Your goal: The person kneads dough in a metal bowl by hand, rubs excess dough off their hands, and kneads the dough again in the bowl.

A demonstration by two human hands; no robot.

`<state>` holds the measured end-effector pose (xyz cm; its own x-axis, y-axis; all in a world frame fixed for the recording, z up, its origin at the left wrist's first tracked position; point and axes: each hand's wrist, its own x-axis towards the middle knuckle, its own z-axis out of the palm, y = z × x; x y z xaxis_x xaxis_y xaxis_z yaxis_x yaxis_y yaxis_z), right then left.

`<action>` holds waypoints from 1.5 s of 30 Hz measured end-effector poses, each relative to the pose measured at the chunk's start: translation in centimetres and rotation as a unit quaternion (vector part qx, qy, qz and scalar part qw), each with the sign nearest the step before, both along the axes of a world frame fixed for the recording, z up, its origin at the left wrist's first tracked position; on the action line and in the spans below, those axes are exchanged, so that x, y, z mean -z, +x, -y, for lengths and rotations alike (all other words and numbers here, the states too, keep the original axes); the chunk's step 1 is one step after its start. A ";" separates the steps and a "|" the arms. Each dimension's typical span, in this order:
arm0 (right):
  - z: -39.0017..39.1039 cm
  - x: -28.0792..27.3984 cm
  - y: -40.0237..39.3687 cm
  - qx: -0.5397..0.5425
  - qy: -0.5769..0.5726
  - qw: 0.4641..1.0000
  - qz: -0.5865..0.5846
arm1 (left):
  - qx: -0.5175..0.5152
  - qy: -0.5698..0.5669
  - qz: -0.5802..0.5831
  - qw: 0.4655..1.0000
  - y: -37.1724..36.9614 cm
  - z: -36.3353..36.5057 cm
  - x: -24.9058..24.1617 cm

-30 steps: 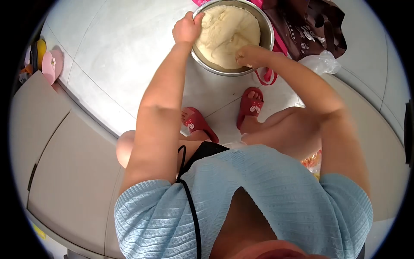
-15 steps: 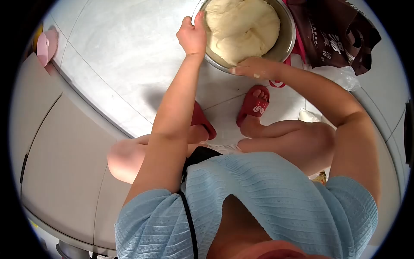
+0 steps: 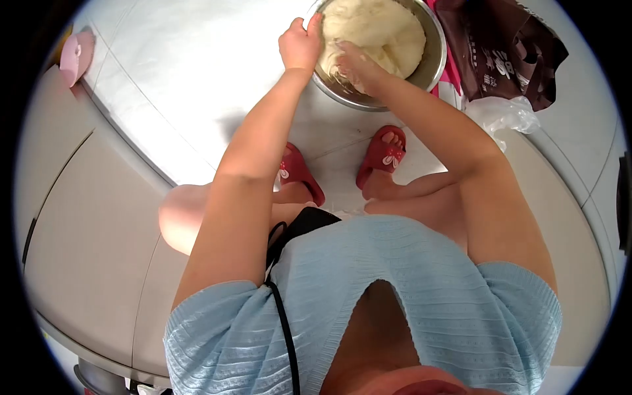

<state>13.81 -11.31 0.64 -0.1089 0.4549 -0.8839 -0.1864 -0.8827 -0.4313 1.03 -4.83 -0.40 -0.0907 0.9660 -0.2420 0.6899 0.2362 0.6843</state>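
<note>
A large pale lump of dough (image 3: pixel 385 26) fills most of a round metal bowl (image 3: pixel 433 69) on the floor in front of me. My left hand (image 3: pixel 300 46) is closed on the bowl's left rim, with the thumb toward the inside. My right hand (image 3: pixel 361 69) is inside the bowl at the dough's near left edge, its fingers curled into the dough. Some fingertips are hidden in it, and bits of dough stick to the hand. The dough's surface is folded and uneven beside my fingers.
To the right of the bowl lie a dark brown printed bag (image 3: pixel 507 59) and a clear plastic bag (image 3: pixel 503 115). My feet in red slippers (image 3: pixel 382 155) are just below the bowl. Beige cabinet fronts (image 3: pixel 92 237) stand at the left, near a pink object (image 3: pixel 77 58).
My right hand has moved from the bowl's near rim up and left into the dough. My left hand keeps its hold on the rim. The view has shifted slightly.
</note>
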 end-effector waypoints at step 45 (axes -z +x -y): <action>3.9 -5.8 10.1 -0.707 0.244 0.631 0.207 | -0.033 -0.011 0.046 0.998 1.0 -0.2 -0.1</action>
<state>23.86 -15.20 6.40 -0.5164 0.3909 -0.7620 0.8562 0.2160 -0.4694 2.07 -4.65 -0.30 -0.1306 0.9532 -0.2725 0.6063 0.2943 0.7387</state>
